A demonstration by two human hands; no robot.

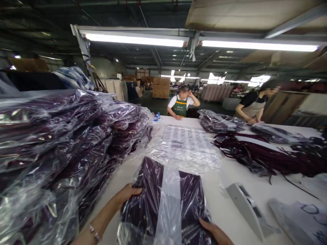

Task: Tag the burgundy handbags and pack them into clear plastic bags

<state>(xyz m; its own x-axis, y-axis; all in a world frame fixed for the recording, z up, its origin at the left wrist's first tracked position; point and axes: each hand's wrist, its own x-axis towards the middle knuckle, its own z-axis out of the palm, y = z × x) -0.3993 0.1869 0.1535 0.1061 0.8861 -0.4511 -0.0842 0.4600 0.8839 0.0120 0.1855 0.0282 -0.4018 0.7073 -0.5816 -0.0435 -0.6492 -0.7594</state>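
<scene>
A folded dark purple garment in a clear plastic bag [148, 194], with a pale strip down its middle, lies at the bottom centre over the white table [224, 214]. My left hand [129, 194] grips its left edge, thumb on top and the other fingers mostly hidden. At its lower right edge my right hand [213, 231] holds on, thumb over the plastic, fingers under it out of sight. Beyond the bag lies a spread of flat clear plastic bags [186, 143].
Tall stacks of bagged purple garments [51, 136] rise at the left. On the right are dark purple garments with straps [265, 153], a grey-white device [245, 204] and a white plastic bag [301, 217]. Two people [180, 105] [251, 105] stand across the table.
</scene>
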